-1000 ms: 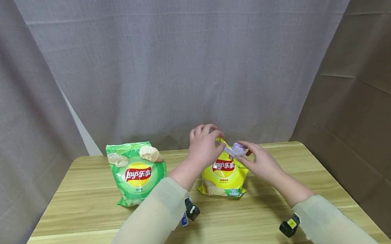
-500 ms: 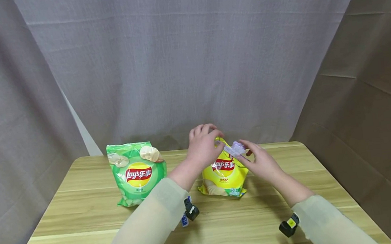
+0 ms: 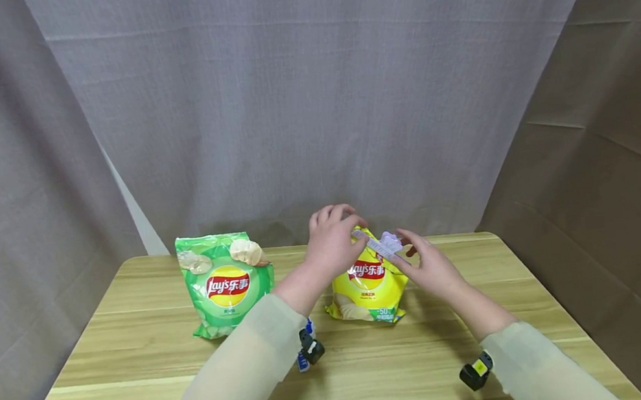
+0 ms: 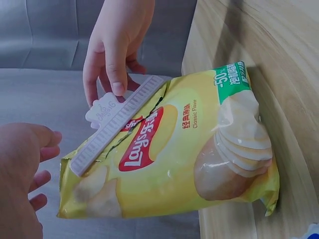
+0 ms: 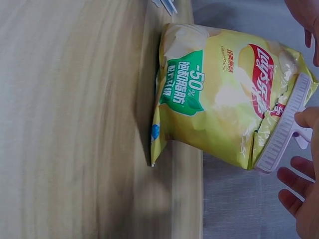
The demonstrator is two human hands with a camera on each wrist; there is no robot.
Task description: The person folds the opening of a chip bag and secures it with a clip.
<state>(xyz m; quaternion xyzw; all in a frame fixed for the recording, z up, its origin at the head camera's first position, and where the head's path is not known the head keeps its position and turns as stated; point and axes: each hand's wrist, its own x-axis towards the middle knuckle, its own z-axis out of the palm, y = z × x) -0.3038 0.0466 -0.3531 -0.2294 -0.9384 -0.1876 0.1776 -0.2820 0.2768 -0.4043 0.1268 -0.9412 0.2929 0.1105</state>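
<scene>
A green Lay's chip bag (image 3: 227, 288) is seen on a wooden table (image 3: 137, 356), left of a yellow Lay's Classic Flavor bag (image 3: 368, 293). By the yellow bag's upper-left corner, the left hand (image 3: 332, 241) is held loosely, nothing grasped. The yellow bag, its top crossed by a lilac clip (image 4: 117, 127), is flanked by both hands. At its right, the right hand (image 3: 432, 268) is parted, ungripping, thumb at the clip.
</scene>
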